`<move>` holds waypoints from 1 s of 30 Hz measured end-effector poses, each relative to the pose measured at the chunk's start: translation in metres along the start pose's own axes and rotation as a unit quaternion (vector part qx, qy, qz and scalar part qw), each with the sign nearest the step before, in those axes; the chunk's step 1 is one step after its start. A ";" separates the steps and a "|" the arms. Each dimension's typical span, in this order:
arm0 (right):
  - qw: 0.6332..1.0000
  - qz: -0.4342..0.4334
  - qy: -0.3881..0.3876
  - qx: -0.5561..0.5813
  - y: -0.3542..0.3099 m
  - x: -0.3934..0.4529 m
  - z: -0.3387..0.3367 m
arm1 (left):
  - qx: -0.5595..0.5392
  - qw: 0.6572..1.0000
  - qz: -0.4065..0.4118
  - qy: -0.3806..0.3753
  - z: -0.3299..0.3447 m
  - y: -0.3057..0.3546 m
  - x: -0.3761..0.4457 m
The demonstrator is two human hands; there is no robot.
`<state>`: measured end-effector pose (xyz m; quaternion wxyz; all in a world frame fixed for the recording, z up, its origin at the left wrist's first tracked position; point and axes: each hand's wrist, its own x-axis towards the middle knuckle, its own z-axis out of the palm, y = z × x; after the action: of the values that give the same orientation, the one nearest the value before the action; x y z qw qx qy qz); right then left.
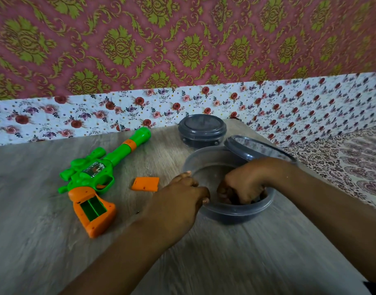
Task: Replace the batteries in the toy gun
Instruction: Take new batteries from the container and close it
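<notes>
A green and orange toy gun lies flat on the wooden table, left of centre, with its grip's battery bay open and no batteries showing in it. Its orange battery cover lies loose beside it. My left hand grips the near-left rim of an open grey plastic container. My right hand reaches down inside that container with its fingers curled; what they hold is hidden. No batteries can be made out.
The container's lid leans against its far right side. A second grey container with its lid on stands behind, by the floral wall. A patterned cloth lies off the table's right edge.
</notes>
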<state>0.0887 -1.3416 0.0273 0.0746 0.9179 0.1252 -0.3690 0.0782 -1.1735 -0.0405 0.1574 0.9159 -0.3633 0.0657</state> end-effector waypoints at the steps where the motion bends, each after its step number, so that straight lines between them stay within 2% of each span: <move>1: 1.000 -0.004 0.010 0.001 0.000 0.001 0.002 | 0.005 1.000 0.004 0.003 -0.001 0.001 0.000; 6: 0.994 -0.001 0.109 0.003 0.005 0.008 0.016 | 0.013 0.999 0.027 0.013 -0.003 0.004 0.000; 11: 0.970 -0.010 0.240 0.035 0.009 0.007 0.023 | 0.033 0.999 0.022 -0.019 -0.007 0.009 0.001; 16: 0.958 -0.015 0.284 0.043 0.012 0.007 0.027 | 0.045 0.996 0.013 -0.071 -0.009 0.008 0.004; 19: 0.943 -0.018 0.329 0.049 0.018 0.002 0.025 | 0.024 0.995 -0.020 -0.097 -0.019 0.012 0.004; 24: 0.901 -0.016 0.419 0.114 0.025 -0.028 0.014 | -0.032 0.997 -0.032 -0.066 -0.040 0.025 0.023; 27: 0.868 -0.009 0.477 0.136 0.033 -0.042 0.007 | -0.068 0.987 -0.028 -0.145 -0.039 0.035 0.052; 30: 0.849 0.002 0.504 0.157 0.041 -0.049 0.003 | -0.143 0.942 -0.047 -0.301 -0.032 0.054 0.077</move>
<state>0.0641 -1.3905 0.0615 -0.1433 0.9776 0.0837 0.1293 0.0972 -1.2496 0.0206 0.1727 0.8767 -0.3561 -0.2735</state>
